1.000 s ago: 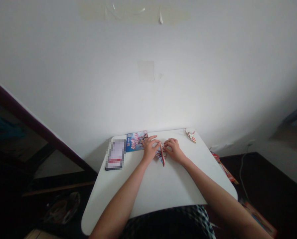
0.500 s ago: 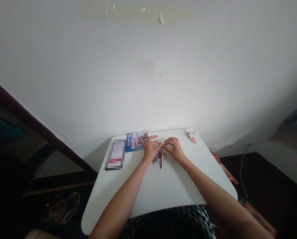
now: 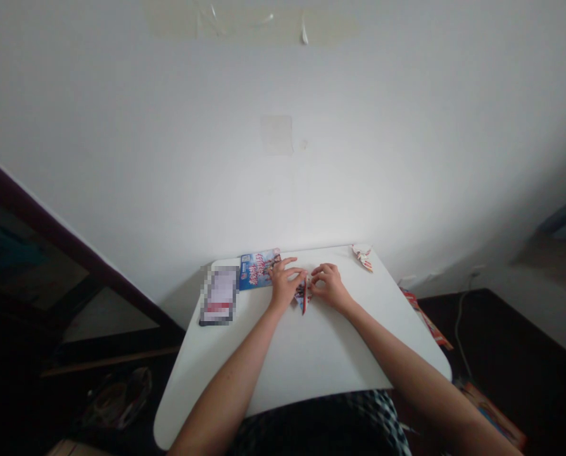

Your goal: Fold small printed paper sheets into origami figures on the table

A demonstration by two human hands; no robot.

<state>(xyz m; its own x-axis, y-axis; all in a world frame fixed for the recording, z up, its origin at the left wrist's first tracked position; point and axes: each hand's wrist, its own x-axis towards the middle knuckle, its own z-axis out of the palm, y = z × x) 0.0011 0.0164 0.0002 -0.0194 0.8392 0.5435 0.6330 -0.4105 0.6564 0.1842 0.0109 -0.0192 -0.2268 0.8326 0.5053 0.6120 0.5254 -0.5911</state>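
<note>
A small piece of folded printed paper point(image 3: 302, 304), with red, white and blue on it, stands between my hands over the white table. My left hand point(image 3: 284, 284) pinches its upper end between thumb and index finger, while the other fingers stretch forward. From the other side, my right hand point(image 3: 329, 285) has its fingers curled and their tips closed at the paper's right side. The fingertips hide the top of the paper. Just beyond my left hand lies a blue printed booklet or sheet point(image 3: 254, 272).
A phone-like object point(image 3: 220, 296), blurred out, lies at the left of the white table point(image 3: 321, 361). Another folded paper piece point(image 3: 363, 258) sits at the back right corner. The wall point(image 3: 283, 196) rises behind the table. Printed papers point(image 3: 425, 316) are beyond the right edge.
The folded paper has shifted slightly away from me and shows less of its right side. My right fingertips have moved a little apart from my left ones.
</note>
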